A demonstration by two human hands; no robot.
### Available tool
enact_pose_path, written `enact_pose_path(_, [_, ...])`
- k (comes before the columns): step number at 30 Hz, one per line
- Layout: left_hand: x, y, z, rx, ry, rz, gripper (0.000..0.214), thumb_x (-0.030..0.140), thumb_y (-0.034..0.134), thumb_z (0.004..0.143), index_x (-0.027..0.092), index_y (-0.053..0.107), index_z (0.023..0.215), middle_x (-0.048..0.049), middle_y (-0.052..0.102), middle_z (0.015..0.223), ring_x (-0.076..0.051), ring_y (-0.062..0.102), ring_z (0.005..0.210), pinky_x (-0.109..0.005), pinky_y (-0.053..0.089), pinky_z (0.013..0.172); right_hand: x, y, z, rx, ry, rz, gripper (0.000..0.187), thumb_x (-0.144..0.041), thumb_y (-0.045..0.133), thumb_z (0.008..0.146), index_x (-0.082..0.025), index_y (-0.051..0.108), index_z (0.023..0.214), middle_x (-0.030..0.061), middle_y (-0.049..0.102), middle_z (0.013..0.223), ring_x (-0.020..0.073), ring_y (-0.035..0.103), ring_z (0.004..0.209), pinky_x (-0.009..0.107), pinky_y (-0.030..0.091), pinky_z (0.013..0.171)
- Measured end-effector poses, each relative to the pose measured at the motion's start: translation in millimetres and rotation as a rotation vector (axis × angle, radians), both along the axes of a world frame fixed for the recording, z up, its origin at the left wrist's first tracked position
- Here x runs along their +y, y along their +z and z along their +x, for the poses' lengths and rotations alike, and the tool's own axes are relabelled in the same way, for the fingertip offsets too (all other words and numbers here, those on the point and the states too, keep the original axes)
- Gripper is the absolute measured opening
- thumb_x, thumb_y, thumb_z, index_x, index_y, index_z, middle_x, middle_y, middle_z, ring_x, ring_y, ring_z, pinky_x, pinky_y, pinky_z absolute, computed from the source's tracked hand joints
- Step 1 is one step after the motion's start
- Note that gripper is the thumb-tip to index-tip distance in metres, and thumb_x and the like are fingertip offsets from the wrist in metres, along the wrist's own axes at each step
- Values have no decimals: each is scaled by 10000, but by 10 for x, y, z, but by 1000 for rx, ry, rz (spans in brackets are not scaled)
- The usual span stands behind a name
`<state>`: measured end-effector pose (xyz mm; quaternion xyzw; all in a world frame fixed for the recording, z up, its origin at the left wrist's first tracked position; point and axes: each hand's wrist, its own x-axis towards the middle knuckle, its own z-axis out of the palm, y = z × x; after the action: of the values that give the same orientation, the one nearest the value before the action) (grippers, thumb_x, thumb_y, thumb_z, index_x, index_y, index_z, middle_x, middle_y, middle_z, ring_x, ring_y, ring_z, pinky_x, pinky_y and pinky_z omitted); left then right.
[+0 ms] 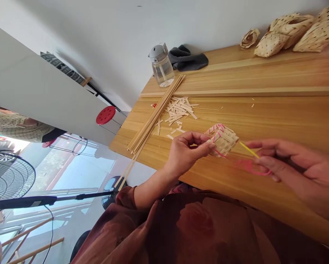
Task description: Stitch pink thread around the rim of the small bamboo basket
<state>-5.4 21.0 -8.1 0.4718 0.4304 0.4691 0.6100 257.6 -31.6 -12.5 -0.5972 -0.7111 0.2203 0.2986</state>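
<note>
Spanning most of the view, a long wooden table (236,113) runs tilted across the frame, with the person's brown patterned sleeve (126,223) along its near edge. At the far side sit woven bamboo pieces (282,36), and further along stands a glass bottle with a grey lid (161,66) beside a dark grey cloth (188,58). Nearer the middle lie a bundle of long bamboo strips (153,117) and, just beside it, a scatter of short cut strips (178,112). The left hand (190,154) is grasping a small woven bamboo piece (222,139), with the fingertips pressed against its near edge and the piece sitting just past them. The right hand (291,165) is clenched on a thin yellow strip (248,149), pinched between thumb and fingers, its tip ending at the woven piece. Pink thread (249,167) wraps the piece and hangs in loose loops between the hands.
</note>
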Motion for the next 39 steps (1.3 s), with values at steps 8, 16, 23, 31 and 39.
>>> enact_pose_path(8, [-74,5,29,-143,-75,-62,391,336,987,670,132,711,857,4,738,734,-72,688,617,-158,533,563,-138,342,-514,-73,1,328,97,-383,647,1003,-359,713,1070,-106,791,906,124,739,707,246,520,628])
enact_pose_path(16, [-115,-25,46,-206,-102,-109,400,323,1005,648,133,717,851,10,739,724,-54,661,600,-151,529,568,-124,366,-531,-304,90,619,122,-267,635,1047,-241,735,1111,-7,804,1046,161,725,889,281,502,811])
enact_pose_path(23, [-130,-54,54,-175,-109,-109,429,357,1004,649,131,722,880,3,733,747,-61,659,629,-166,521,586,-161,383,-528,-376,115,616,188,-268,566,1076,-213,736,1134,25,782,1024,187,685,867,307,488,825])
enact_pose_path(31, [-137,-62,67,-161,-103,-150,509,401,1026,584,137,705,877,10,729,753,-73,656,634,-205,537,623,-164,383,-507,-408,189,552,225,-254,524,1073,-212,730,1154,57,770,1135,236,702,949,370,477,765])
enact_pose_path(39, [-115,-85,89,-215,-135,-209,537,440,1028,560,148,688,856,12,736,734,-81,666,617,-213,542,609,-221,437,-503,-408,212,544,224,-251,565,1058,-162,726,1185,95,771,1195,302,712,1062,434,502,891])
